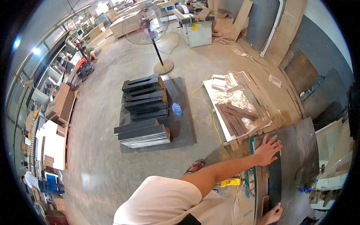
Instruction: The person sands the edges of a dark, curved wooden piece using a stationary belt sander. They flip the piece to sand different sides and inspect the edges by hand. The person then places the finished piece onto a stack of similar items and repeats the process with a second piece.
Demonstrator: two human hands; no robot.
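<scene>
A long, narrow dark board (275, 180) lies on a dark grey machine table (300, 150) at the lower right. My left hand (267, 150) reaches out and lies flat on the board's far end, fingers spread onto the table. My right hand (273, 214) shows only partly at the lower edge, where its fingers close on the board's near end. A teal strip (254, 176) runs along the table's left side beside the board.
Stacks of dark panels (144, 97) and a plastic bottle (176, 109) sit on a dark floor mat (183, 127). Scrap wood strips lie on a pale sheet (240, 108), crossed by a yellow cable (213, 120). A standing fan (147, 24) and a machine (195, 26) are farther back.
</scene>
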